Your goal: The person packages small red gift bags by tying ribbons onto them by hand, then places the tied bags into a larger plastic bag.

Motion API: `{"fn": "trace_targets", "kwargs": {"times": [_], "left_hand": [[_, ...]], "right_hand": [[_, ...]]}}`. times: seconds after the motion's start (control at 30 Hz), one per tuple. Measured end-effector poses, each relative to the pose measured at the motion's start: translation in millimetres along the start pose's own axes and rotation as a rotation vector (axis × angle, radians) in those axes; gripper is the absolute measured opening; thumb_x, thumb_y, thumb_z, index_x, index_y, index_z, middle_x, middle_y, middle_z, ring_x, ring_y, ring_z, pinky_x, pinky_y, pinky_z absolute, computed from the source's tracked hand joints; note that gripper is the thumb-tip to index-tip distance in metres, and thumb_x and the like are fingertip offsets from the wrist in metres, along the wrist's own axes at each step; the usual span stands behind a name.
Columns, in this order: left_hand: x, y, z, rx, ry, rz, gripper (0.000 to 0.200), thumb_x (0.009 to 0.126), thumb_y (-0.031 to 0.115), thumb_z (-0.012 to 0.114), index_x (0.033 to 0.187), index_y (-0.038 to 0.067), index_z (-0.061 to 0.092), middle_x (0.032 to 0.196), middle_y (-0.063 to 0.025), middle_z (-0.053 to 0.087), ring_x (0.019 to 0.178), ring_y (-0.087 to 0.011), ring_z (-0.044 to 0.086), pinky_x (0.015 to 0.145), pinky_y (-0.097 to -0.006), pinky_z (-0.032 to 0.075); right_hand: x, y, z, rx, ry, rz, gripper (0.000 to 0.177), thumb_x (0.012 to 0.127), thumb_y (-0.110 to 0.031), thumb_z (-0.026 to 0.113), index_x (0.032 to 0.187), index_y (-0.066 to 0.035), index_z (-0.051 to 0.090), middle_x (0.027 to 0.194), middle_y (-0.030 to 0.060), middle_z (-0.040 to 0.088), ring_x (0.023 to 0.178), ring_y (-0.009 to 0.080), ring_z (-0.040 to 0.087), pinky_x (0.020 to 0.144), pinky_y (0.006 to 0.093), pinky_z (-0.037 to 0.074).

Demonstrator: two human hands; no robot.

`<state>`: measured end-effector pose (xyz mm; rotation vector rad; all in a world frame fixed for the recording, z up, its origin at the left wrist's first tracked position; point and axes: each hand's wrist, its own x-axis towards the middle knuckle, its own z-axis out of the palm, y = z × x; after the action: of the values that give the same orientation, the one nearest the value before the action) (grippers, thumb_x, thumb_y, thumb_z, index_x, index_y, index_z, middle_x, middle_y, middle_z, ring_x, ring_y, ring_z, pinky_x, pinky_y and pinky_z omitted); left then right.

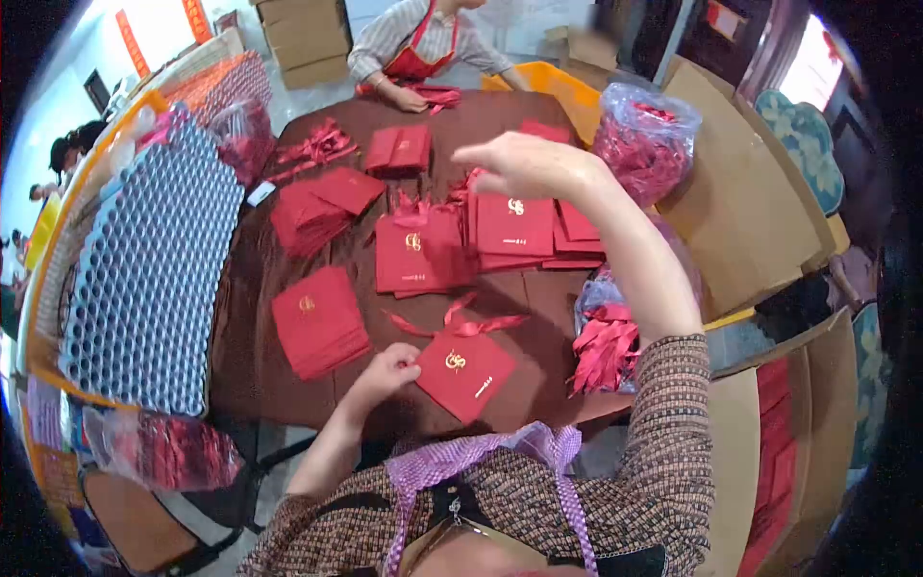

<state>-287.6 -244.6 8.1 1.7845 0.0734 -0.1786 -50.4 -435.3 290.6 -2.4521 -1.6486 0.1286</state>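
In front of me a flat red square card or pouch [465, 374] with gold lettering lies turned on its corner. A red ribbon [463, 325] stretches from its upper edge. My left hand [386, 372] is closed at its left corner, fingertips pinching the edge. My right hand [538, 165] is raised over the far part of the table, fingers stretched out and thumb apart, with nothing visible in it. Below it sits a stack of red pouches [514, 226], and beside that another stack [419, 252] topped with ribbon. A further stack [320, 322] lies left of my left hand.
More red stacks [398, 151] and loose ribbons [327, 144] lie on the brown-covered table [252, 317]. Plastic bags of red ribbons [646, 144] stand at the right. Cardboard boxes [745, 192] line that side. Across the table a co-worker in a red apron [423, 62] handles ribbons.
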Motion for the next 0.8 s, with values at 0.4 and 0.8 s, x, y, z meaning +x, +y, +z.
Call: {"fn": "trace_targets", "kwargs": {"times": [0.4,0.8], "left_hand": [[-11.2,1.1,18.9,0.427,0.348,0.238,0.010,0.072,0.007,0.060,0.074,0.001,0.052,0.089,-0.0168,0.054,0.087,-0.0349,0.052,0.077,-0.0404,0.042],[-8.1,-21.4,22.6,0.486,0.373,0.254,0.014,0.073,0.010,0.062,0.076,0.002,0.051,0.086,-0.0118,0.053,0.089,-0.0285,0.051,0.079,-0.0363,0.040]], "right_hand": [[-77.8,-83.2,56.8,0.646,0.914,0.097,0.024,0.085,-0.004,0.052,0.108,0.001,0.059,0.079,0.0054,0.061,0.064,0.0070,0.054,0.056,0.0201,0.044],[-184.9,-187.7,-11.3,0.708,0.413,-1.349,0.022,0.083,-0.021,0.052,0.069,-0.004,0.057,0.059,0.0096,0.054,0.043,0.0167,0.048,0.044,0.0317,0.041]]}}
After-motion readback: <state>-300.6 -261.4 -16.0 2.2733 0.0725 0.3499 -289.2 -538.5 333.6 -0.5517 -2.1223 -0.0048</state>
